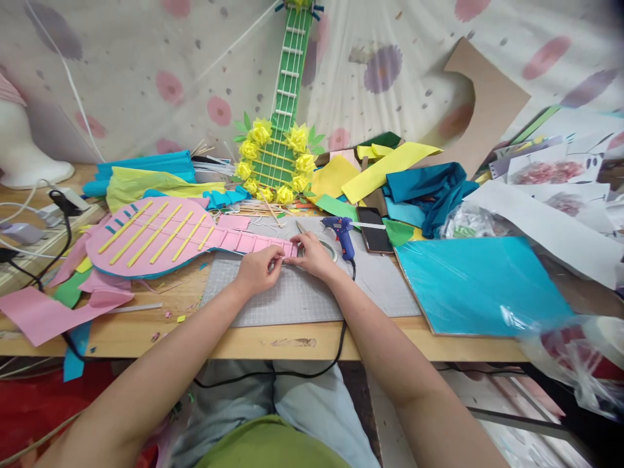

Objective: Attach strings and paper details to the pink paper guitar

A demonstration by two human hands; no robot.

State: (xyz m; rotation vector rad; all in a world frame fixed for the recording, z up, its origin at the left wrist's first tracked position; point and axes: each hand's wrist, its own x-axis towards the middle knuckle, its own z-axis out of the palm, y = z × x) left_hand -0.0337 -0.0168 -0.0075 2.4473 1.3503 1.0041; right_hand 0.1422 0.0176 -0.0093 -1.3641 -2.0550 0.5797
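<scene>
A pink paper guitar [160, 234] with a blue edge lies flat, its yellow strips slanting across the body. Its narrow neck reaches right onto the grey cutting mat [375, 292], crossed by small bars. At the neck's far end, my right hand [314, 255] has thumb and fingers closed around the tip. My left hand [259, 269] pinches beside it at the near edge of the neck; whatever is between those fingertips is too small to make out. Just beyond my right hand are a roll of tape [330, 248], partly hidden, and a blue glue gun [344, 235] with a white glue stick.
A green paper guitar with yellow flowers [280, 159] stands at the back. Coloured paper scraps [390, 172] surround it. A phone [374, 229] and a wrapped blue sheet [478, 283] lie right. The glue gun's black cord [344, 338] hangs over the table edge.
</scene>
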